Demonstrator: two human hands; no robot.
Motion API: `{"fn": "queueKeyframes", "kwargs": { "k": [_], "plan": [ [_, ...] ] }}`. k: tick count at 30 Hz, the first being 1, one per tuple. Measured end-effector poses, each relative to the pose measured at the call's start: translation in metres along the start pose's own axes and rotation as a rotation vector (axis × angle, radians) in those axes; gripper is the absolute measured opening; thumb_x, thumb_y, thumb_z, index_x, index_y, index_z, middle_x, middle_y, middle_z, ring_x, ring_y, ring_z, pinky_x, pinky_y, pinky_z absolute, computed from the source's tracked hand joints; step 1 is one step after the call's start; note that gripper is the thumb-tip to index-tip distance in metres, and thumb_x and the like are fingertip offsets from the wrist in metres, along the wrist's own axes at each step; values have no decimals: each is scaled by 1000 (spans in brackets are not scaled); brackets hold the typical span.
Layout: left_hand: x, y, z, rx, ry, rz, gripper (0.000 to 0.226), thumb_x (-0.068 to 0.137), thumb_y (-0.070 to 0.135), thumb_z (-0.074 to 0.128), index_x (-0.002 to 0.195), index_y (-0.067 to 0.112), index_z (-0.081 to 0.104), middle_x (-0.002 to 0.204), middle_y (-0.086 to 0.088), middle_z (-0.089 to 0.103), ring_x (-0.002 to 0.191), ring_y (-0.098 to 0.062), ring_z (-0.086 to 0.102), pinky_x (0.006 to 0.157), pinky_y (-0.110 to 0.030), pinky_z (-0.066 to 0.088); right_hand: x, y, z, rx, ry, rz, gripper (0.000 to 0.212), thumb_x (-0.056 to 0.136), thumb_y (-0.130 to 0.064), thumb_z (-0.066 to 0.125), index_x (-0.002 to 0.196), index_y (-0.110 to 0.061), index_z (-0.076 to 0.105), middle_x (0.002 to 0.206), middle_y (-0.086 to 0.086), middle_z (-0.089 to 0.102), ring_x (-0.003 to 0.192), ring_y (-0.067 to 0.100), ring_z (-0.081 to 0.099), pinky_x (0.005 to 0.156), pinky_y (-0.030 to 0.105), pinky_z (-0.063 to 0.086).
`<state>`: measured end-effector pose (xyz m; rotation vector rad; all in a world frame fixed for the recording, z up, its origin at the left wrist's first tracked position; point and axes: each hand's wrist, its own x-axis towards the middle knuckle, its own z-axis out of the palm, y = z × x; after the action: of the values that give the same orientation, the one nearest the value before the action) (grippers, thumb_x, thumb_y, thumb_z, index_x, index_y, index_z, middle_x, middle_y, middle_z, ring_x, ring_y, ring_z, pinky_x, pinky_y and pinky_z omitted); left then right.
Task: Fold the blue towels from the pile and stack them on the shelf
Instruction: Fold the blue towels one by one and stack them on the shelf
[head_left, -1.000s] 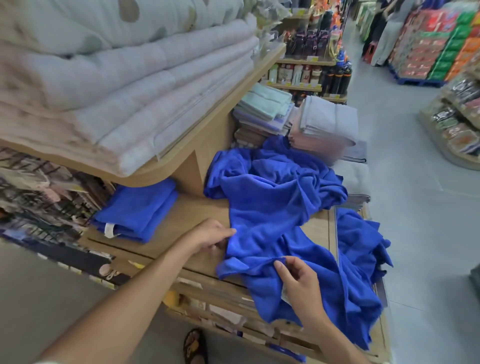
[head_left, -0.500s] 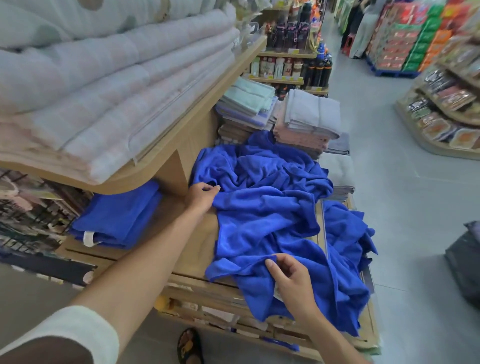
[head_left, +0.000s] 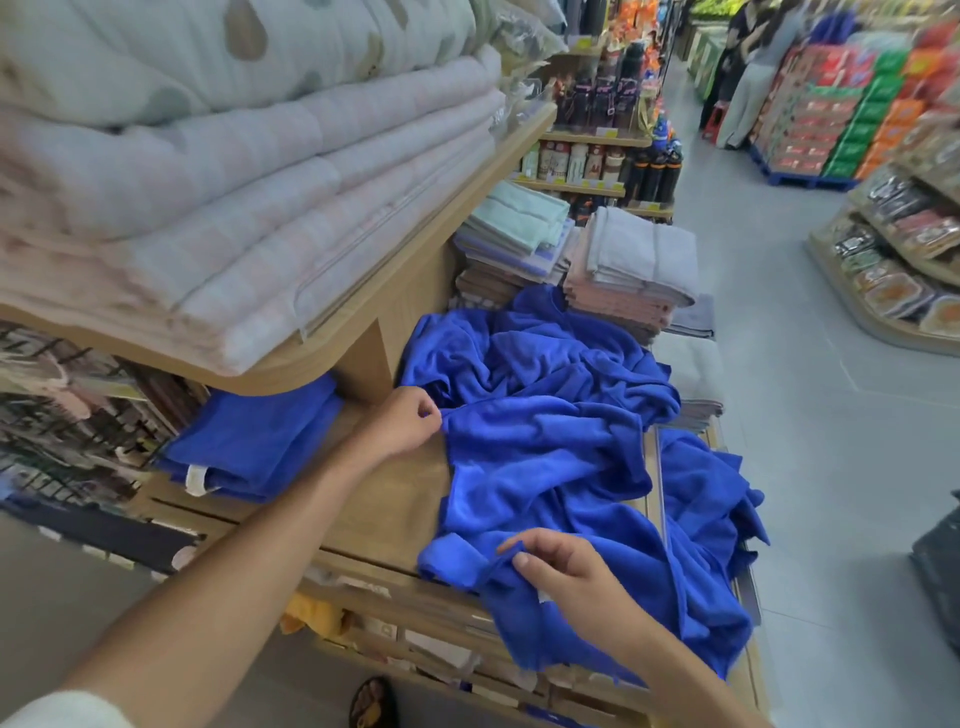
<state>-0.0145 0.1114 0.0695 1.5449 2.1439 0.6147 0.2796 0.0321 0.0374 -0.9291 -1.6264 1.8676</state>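
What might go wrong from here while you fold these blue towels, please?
The blue pile hangs over the shelf edge, so pulling may drag towels onto the floor. The left hand and right hand pinch tangled cloth, perhaps from different towels, which could spoil the fold.

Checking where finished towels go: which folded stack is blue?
The folded blue stack beside the left hand, under the upper shelf; the far mint stack and grey-and-pink stack are not.
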Motion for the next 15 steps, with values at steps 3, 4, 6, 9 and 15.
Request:
{"fn": "queueKeyframes", "kwargs": {
  "k": [3, 4, 6, 9, 15],
  "plan": [
    [-10, 23, -16, -188, 58, 160, 16, 94, 12, 64, 82, 22, 63, 80, 11, 66, 71, 1, 59, 72, -26, 46, 5, -49, 3, -121, -148, -108, 21, 99, -22, 59, 98, -30, 78, 85, 11, 62, 77, 23, 43, 69, 36, 33],
    [-15, 35, -22, -308, 45, 189, 17, 95, 8, 63, 85, 21, 62, 80, 9, 65, 67, 5, 58, 70, -23, 45, 8, -67, 3, -180, -182, -160, 22, 98, -23, 59, 99, -33, 78, 81, 17, 58, 73, 23, 41, 67, 34, 31],
    [-28, 58, -32, -532, 19, 205, 16, 97, 4, 62, 89, 18, 63, 83, 2, 66, 70, 2, 58, 71, -22, 45, 14, -98, 1, -298, -192, -278, 21, 99, -21, 61, 102, -34, 78, 83, 16, 61, 66, 17, 45, 64, 27, 36],
    [-54, 85, -41, -818, -83, 143, 11, 99, 12, 63, 95, 20, 70, 92, -4, 66, 87, -15, 57, 78, -36, 47, 28, -126, -3, -377, -27, -391, 21, 98, -13, 68, 104, -29, 79, 90, 3, 71, 70, 18, 57, 69, 26, 46],
    [-91, 106, -39, -1325, -374, 54, 16, 94, 6, 66, 109, 13, 68, 100, -9, 75, 82, -17, 73, 72, -27, 60, 44, -137, -9, -388, 283, -489, 20, 88, -11, 78, 87, -30, 73, 84, -13, 74, 71, 4, 66, 67, 18, 52]
  ]
}}
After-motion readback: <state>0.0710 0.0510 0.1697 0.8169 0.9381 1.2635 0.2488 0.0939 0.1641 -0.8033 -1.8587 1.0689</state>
